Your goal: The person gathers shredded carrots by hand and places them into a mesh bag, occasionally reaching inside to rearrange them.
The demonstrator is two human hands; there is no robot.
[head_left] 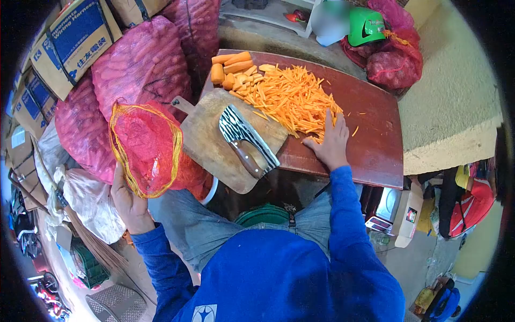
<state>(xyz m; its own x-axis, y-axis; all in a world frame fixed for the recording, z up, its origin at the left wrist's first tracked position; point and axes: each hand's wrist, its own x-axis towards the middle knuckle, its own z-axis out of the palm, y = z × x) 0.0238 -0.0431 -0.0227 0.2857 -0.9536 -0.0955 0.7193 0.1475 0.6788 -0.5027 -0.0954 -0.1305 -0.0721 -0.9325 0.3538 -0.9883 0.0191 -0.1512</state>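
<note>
My left hand grips the yellow-edged rim of a red mesh bag, whose mouth is open towards the camera. My right hand has its fingers spread against the lower right side of a pile of orange carrot strips. The pile lies on a dark red table. Carrot pieces sit at the pile's left. On a round wooden cutting board, left of the pile, rests a wide knife with a brown handle and a black-and-white patterned blade.
Full pink mesh sacks stand at the left beside cardboard boxes. A green container is between the person's legs. Another red mesh bag sits behind the table, near a green helmet-like object. White plastic sacks lie lower left.
</note>
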